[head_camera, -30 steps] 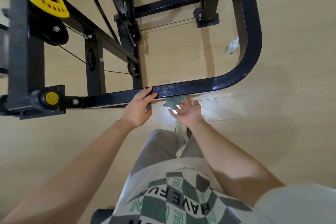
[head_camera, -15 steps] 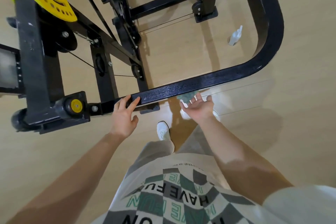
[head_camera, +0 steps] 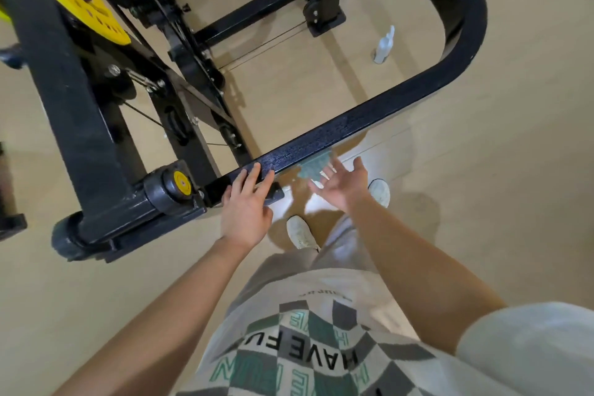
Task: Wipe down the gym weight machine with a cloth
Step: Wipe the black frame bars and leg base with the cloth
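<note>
Cloth [head_camera: 312, 168]: small, teal-green, soft and light. It lies crumpled against the near lower edge of the frame bar [head_camera: 353, 125] of the gym weight machine [head_camera: 80, 112]. Likely to bunch and slide on smooth painted steel unless pressed flat. Best taken with the palm spread over it, or wrapped round the bar and pinched from beneath.

Frame bar: black, square-section, stiff and heavy, with speckled glossy paint. It runs from a pivot with a yellow cap [head_camera: 181, 185] out to a rounded corner. Fixed item, so no lifting needed, and it serves as a handhold.

Right grip [head_camera: 342, 185]: fingers spread and straight, tips at the cloth, nothing curled round it. Whether the tips actually press the cloth is blurred.

Left grip [head_camera: 247, 206]: fingers laid flat on top of the bar beside the pivot, resting rather than clasping. Thumb not clearly seen.

Hidden or unclear: part of the cloth may lie under the bar, the bar's underside is unseen, and the machine's upper parts are cut off. A spray bottle [head_camera: 384, 45] stands on the floor [head_camera: 514, 202] inside the frame loop, label unreadable.
</note>
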